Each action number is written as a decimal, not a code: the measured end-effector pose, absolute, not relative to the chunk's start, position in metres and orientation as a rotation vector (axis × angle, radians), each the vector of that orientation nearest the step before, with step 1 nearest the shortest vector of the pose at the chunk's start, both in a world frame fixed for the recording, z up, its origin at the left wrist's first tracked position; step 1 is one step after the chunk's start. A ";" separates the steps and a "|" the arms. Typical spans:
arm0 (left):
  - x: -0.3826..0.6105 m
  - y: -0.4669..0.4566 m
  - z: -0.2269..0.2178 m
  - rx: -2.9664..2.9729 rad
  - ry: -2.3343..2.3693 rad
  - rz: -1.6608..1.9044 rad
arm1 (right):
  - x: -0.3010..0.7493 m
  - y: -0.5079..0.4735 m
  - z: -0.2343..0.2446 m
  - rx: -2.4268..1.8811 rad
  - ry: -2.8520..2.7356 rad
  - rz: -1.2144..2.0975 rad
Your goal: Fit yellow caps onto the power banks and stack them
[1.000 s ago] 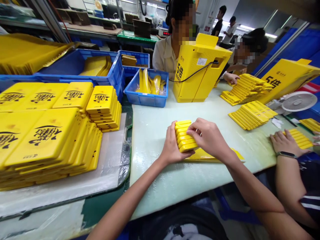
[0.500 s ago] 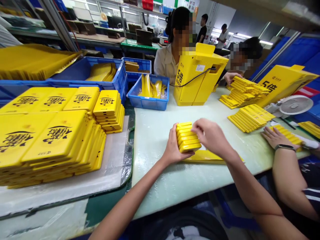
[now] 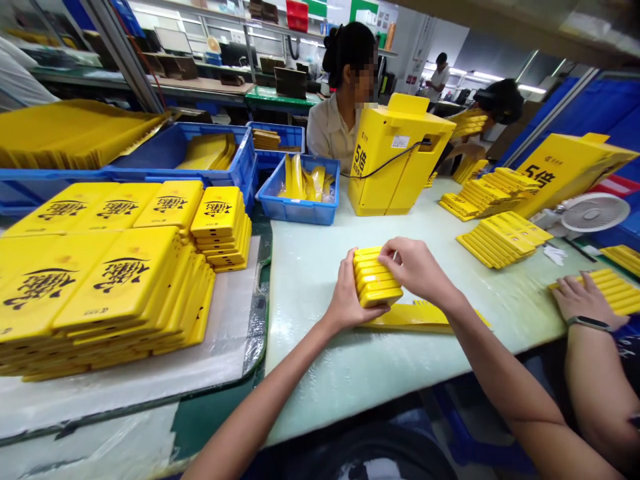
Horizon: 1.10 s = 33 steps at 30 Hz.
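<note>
My left hand (image 3: 345,293) is wrapped round a short stack of yellow power banks (image 3: 379,283), tilted above the table. At the stack's upper right edge, my right hand (image 3: 413,267) is closed in a pinch, fingertips against the power banks. Whatever lies between those fingertips is too small to make out. Beneath both hands a yellow sheet with narrow strips along its far edge (image 3: 425,316) lies on the pale tabletop (image 3: 310,373), partly covered by my hands.
Stacked yellow power banks with black lettering (image 3: 120,273) fill the left side. Beyond stand a blue bin of yellow pieces (image 3: 300,208) and a yellow box with a black cable (image 3: 385,173). To the right are more stacks (image 3: 503,240), a white fan (image 3: 593,212) and a co-worker's hand (image 3: 583,300).
My right hand has shifted slightly left along the stack, while my left hand keeps its hold. The co-worker's hand at right has moved right with its yellow pieces.
</note>
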State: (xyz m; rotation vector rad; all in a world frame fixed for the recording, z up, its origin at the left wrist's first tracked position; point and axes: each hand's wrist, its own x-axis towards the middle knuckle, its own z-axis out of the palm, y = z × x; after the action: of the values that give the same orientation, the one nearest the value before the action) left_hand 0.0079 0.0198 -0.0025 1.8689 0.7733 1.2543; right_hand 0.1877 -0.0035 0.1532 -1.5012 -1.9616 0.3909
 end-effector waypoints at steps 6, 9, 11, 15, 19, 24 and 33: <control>0.008 0.018 -0.003 1.868 0.794 1.229 | 0.177 -0.011 0.155 -1.337 -1.885 0.602; 0.007 0.017 -0.001 1.871 0.797 1.206 | 0.163 -0.014 0.155 -1.387 -1.936 0.637; 0.007 0.017 -0.001 1.865 0.795 1.208 | 0.164 -0.011 0.154 -1.437 -1.944 0.652; 0.007 0.019 -0.001 1.859 0.800 1.230 | 0.183 -0.003 0.160 -1.477 -1.932 0.620; 0.008 0.020 -0.002 1.848 0.795 1.231 | 0.188 -0.004 0.168 -1.413 -1.808 0.680; 0.008 0.019 -0.001 1.826 0.793 1.225 | 0.183 -0.018 0.165 -1.418 -1.961 0.791; 0.009 0.019 -0.001 1.836 0.746 1.277 | 0.208 -0.028 0.166 -1.450 -1.817 0.230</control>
State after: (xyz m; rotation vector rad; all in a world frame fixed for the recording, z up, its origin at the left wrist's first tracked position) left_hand 0.0088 0.0191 -0.0015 1.8358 0.7455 1.2768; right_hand 0.2079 -0.0278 0.1659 -1.4504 -1.8168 0.2300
